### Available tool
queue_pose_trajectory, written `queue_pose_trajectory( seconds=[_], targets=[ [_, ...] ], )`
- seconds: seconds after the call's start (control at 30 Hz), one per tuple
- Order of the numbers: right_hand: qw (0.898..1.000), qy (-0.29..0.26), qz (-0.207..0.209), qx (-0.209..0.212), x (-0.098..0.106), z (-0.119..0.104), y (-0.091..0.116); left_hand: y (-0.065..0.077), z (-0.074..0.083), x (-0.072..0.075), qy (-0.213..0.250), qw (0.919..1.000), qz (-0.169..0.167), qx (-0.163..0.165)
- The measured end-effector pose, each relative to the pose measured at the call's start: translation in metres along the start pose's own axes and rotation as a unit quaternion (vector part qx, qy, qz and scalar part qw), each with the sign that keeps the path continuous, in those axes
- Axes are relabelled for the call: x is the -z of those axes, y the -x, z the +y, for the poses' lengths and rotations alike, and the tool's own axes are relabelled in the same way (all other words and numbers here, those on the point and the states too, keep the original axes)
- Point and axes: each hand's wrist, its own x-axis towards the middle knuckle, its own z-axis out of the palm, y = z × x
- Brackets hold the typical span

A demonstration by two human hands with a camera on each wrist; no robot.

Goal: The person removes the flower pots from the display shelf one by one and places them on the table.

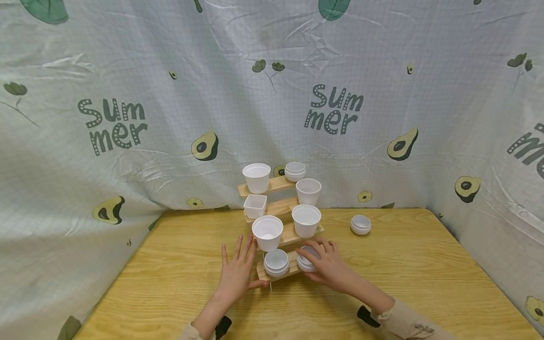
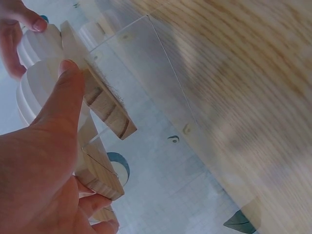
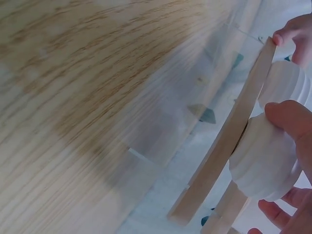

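Two hands at rack (image 1: pixel 293 232) bottom step: right hand (image 1: pixel 325 267) grips jar (image 1: pixel 307 261) to seat it; left hand (image 1: pixel 238 271), fingers spread flat, thumb steadying step end.

Both forearms reach forward from the near edge of the table, beige cuffs at the wrists. The left hand (image 1: pixel 239 271) lies palm down, its 4 fingers straight and spread, the thumb stretched out to the side. The right hand (image 1: pixel 325 264) is arched, its fingers and thumb curled downward in a grip.
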Motion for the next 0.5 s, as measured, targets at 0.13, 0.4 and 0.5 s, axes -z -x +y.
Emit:
queue_pose_trajectory(
  seconds=[0.13, 0.4, 0.5],
  targets=[
    [1.0, -0.004, 0.004, -0.006, 0.0, 0.002, 0.003, -0.001, -0.001, 0.0, -0.003, 1.0, -0.003, 0.002],
    [1.0, -0.008, 0.017, -0.021, 0.002, 0.009, 0.013, -0.001, -0.001, 0.0, -0.008, 0.9999, -0.008, 0.002],
    [1.0, -0.004, 0.025, -0.019, 0.003, 0.011, 0.017, -0.001, -0.001, 0.001, -0.008, 1.0, -0.004, 0.002]
  ],
)
